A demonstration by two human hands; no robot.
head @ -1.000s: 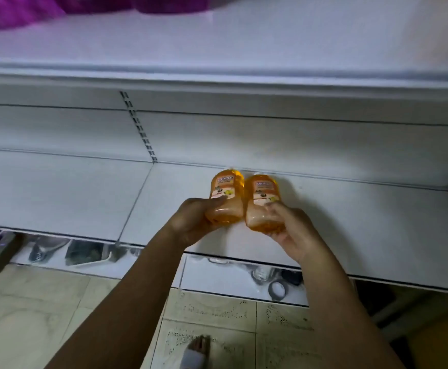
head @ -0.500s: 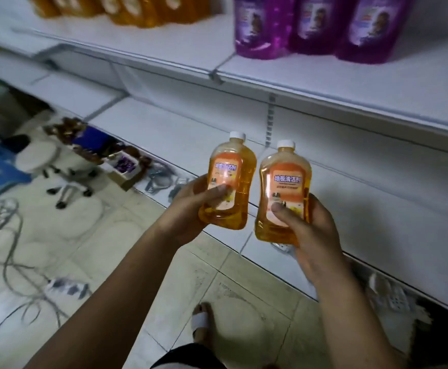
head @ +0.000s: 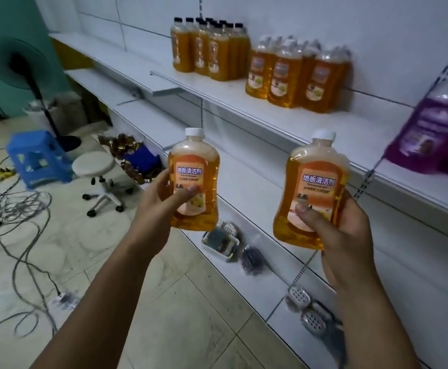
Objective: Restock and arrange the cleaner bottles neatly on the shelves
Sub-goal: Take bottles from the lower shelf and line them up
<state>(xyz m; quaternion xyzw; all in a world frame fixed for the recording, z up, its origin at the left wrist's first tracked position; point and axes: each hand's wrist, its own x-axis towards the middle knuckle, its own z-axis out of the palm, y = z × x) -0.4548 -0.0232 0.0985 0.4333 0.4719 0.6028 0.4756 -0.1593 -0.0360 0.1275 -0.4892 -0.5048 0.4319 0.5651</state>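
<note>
My left hand (head: 159, 209) grips an orange cleaner bottle (head: 194, 161) with a white cap, held upright with its label facing me. My right hand (head: 342, 235) holds a second orange cleaner bottle (head: 316, 166) of the same kind, also upright. Both hang in the air in front of the white shelves. On the upper shelf (head: 284, 115) stand several matching orange bottles (head: 294, 73), a group of taller black-capped orange bottles (head: 209, 49) to their left, and purple bottles (head: 438, 134) at the right edge.
The lower shelf (head: 246, 182) runs below the bottles. A white rolling stool (head: 97, 177), a blue plastic stool (head: 36, 155), a standing fan (head: 28, 67) and loose cables (head: 18, 222) are on the tiled floor to the left. Small items (head: 222, 241) lie under the shelves.
I lifted both bottles off the lower shelf and raised them. My view swung up and left, and my hands moved apart, so the bottles no longer touch.
</note>
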